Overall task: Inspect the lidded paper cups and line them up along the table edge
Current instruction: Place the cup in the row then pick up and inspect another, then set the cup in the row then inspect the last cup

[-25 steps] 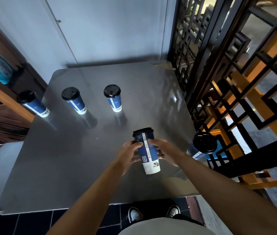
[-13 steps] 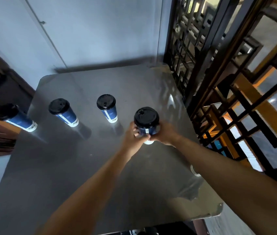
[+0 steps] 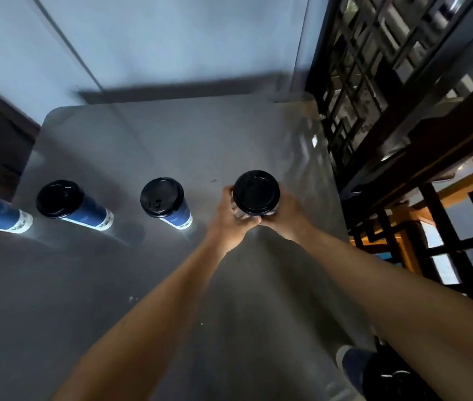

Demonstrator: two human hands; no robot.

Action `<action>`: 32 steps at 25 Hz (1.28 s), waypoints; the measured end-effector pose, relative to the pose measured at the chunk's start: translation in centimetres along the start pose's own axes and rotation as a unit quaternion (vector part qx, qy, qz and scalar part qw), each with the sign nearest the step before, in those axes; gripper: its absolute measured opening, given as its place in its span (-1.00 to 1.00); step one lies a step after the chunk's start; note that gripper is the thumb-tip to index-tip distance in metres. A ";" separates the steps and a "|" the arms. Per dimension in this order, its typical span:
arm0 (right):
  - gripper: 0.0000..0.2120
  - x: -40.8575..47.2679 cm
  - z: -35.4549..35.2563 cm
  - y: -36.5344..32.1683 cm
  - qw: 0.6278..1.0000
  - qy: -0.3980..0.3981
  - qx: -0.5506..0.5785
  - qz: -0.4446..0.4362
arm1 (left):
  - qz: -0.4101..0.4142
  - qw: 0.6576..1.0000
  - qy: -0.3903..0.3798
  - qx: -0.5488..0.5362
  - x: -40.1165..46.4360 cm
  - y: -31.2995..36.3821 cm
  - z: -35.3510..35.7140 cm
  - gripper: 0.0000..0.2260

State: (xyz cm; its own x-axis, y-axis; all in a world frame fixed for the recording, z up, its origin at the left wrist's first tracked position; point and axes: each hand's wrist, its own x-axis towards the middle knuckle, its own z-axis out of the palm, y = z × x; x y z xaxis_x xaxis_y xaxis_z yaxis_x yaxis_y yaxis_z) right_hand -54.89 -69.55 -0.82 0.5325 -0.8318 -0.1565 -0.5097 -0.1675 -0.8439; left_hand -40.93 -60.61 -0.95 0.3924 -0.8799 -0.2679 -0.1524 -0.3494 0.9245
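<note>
pale wall [image 3: 171, 39], dark lattice screen [image 3: 388, 82]

— What's on the counter [image 3: 171, 140] from my feed?
— I see three lidded blue cups: left cup [image 3: 1, 215] at its edge, second cup [image 3: 70, 206], third cup [image 3: 168, 205] right of that.

Two bare arms reach out from the bottom of the view. The left hand [image 3: 229, 215] and the right hand [image 3: 284, 215] have no gloves, rings or watches on them. No sleeves show, so both arms are bare all the way down to where the view ends, and they are long and thin.
</note>
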 end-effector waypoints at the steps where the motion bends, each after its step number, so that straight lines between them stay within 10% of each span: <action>1: -0.31 0.8 -0.1 0.8 1.000 -0.006 0.002 -0.001 | -0.003 1.000 -0.006 0.007 0.9 -0.3 0.3 -0.37; 11: -0.24 3.6 1.5 4.4 0.994 -0.074 0.025 0.074 | -0.060 0.998 -0.005 0.024 3.9 -3.6 1.7 -0.32; 19: -0.06 1.0 -0.7 2.8 0.966 -0.141 -0.113 0.185 | -0.257 0.956 -0.003 0.142 -0.7 -4.0 1.2 -0.19; 23: -0.44 -1.9 -3.8 -1.1 0.967 -0.116 -0.151 0.170 | -0.230 0.966 -0.014 0.117 -4.8 -2.1 1.3 -0.72; 32: -0.60 -17.8 -8.0 -2.0 0.980 0.045 -0.127 0.144 | -0.038 0.982 -0.162 0.085 -17.5 0.3 2.2 -0.57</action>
State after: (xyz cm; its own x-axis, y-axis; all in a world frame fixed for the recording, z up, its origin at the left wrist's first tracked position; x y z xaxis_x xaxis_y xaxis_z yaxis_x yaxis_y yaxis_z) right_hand -68.76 -58.61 7.75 0.2855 -0.9056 -0.3135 -0.7881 -0.0358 -0.6145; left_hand -49.87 -46.01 3.39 0.1039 -0.8960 -0.4317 -0.2942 -0.4423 0.8472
